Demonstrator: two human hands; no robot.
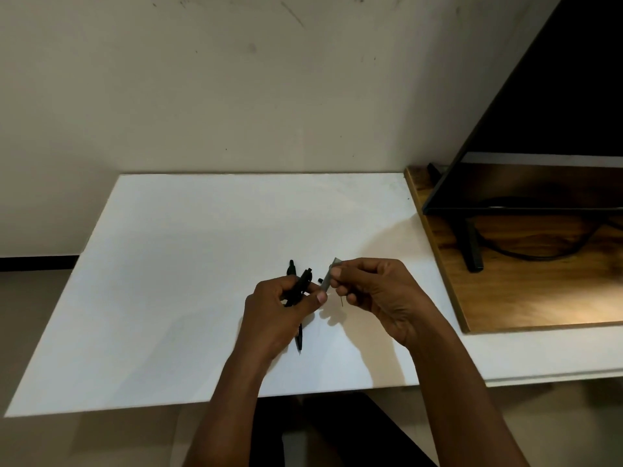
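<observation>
Over the white table (175,271), my left hand (279,311) grips a black pen body (301,285) that sticks up past my fingers. My right hand (374,291) pinches a short grey tube (329,275), and a thin refill tip (342,301) pokes down below its fingers. The thumb of my left hand touches the lower end of the grey tube. Another black pen (298,337) lies flat on the table under my left hand, its top end (291,267) showing beyond my fingers. A small black piece (319,280) sits between the two hands.
A wooden board (526,298) lies on the table at the right and carries a dark monitor (546,136) on a black stand (472,247) with a cable. A pale wall stands behind. The table's front edge runs just below my wrists.
</observation>
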